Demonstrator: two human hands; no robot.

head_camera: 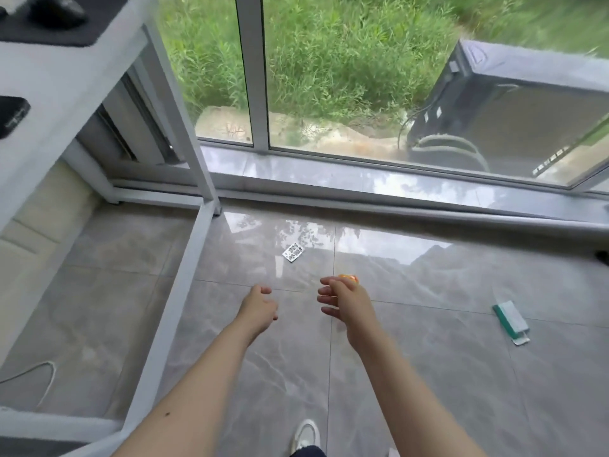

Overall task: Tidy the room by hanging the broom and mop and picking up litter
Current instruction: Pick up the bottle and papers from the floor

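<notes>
Litter left: blister pack beyond spread fingers, box to the right; broom/mop unseen.

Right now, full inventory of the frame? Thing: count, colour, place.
blister pack: 1, silver, floor ahead of the hands
orange item: 1, orange, mostly hidden behind right hand
box: 1, green and white, floor at right
desk: 1, white frame, left
cable: 1, white, floor under desk
window: 1, white frame, grass outside
shoe: 1, white, bottom centre
left hand: 1, open, empty
right hand: 1, open, above floor
</notes>
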